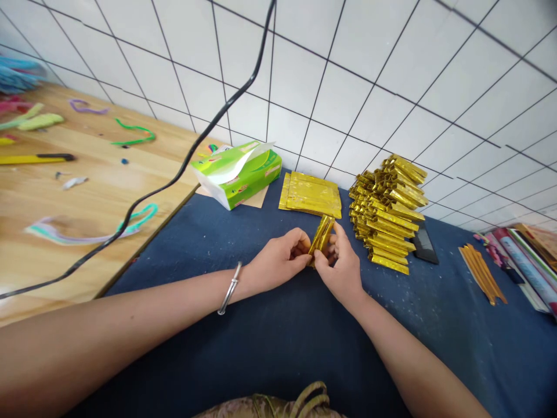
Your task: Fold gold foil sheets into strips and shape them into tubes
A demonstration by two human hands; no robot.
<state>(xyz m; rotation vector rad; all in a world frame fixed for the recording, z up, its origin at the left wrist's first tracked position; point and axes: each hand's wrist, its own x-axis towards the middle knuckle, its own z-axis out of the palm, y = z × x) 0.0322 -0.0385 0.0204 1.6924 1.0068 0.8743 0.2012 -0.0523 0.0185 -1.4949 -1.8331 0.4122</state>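
Foil strip [322, 232], a folded gold piece at frame centre above the blue bench [261, 342], looks light, thin, crease-prone and slick; its lower end seems best pinched. Left hand [278, 258] and right hand [342, 264] both pinch it there. A folded stack [387, 215] sits right, flat sheets [311, 194] behind, a tissue box [237, 173] left; nothing blocks.

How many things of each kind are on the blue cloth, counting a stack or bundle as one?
Folded gold paper held in both hands: 1
Stack of flat gold sheets: 1
Pile of folded gold pieces: 1
Green tissue pack: 1
Black phone: 1
Bundle of gold strips: 1
Total: 6
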